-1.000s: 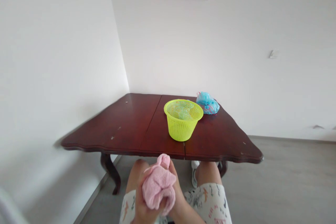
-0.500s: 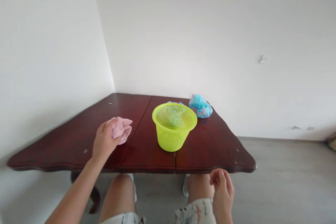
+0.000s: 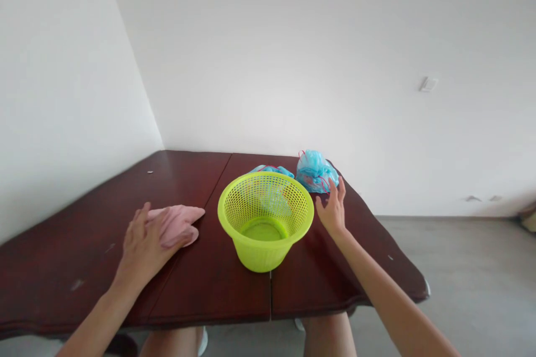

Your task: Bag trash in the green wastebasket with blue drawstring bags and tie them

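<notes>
Left hand (image 3: 144, 240) lay flat, fingers spread, on the pink cloth (image 3: 178, 222) left of the green basket (image 3: 265, 218) mid-table (image 3: 84, 245) (long axis pointing right), while the open, empty right hand (image 3: 330, 209) neared the blue bag (image 3: 313, 171), which a careless reach could push off the far edge.

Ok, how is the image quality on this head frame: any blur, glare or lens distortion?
Head view: soft, even light, no hard shadows; a pale sheen on the table near its front edge; wide-angle bending of the table edges; left hand on the pink cloth and right hand slightly soft; green basket sharp.
</notes>
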Demonstrator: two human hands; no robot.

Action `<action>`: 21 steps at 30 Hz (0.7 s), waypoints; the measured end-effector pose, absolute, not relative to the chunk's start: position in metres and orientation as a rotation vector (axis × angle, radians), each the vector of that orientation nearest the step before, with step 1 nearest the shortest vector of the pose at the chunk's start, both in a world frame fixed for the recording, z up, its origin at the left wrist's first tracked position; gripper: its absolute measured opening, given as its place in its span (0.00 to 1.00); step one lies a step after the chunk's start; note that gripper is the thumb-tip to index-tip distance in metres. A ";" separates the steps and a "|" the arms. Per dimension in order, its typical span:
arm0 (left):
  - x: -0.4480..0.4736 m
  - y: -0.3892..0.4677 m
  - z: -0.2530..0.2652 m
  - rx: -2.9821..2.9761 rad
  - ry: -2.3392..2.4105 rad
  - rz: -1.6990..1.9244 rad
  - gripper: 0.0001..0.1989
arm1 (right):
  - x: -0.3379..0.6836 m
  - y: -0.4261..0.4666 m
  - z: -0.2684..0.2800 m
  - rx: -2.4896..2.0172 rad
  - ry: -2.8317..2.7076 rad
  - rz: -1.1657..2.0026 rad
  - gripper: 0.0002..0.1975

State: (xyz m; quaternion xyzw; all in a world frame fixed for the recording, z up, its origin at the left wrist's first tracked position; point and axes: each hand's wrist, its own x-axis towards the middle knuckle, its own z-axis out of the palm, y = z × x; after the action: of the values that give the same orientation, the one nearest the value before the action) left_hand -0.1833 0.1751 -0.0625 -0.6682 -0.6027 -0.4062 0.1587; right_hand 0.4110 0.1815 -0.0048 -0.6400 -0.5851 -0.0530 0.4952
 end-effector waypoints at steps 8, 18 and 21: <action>-0.189 0.175 -0.059 -1.957 -1.677 -0.954 0.23 | 0.444 0.323 0.011 -1.764 -1.448 0.125 0.46; -0.184 0.158 -0.053 -2.065 -1.593 -0.940 0.13 | 0.452 0.287 -0.079 -1.474 -1.061 0.305 0.20; -0.178 0.153 -0.050 -2.290 -1.513 -0.940 0.11 | 0.446 0.273 -0.085 -1.374 -0.951 0.346 0.25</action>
State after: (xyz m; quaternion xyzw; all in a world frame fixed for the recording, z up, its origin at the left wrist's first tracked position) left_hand -0.1781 0.1531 -0.0498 -0.7836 -0.5178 -0.3217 0.1199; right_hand 0.4456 0.2731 -0.0846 -0.6065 -0.4199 0.1529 0.6576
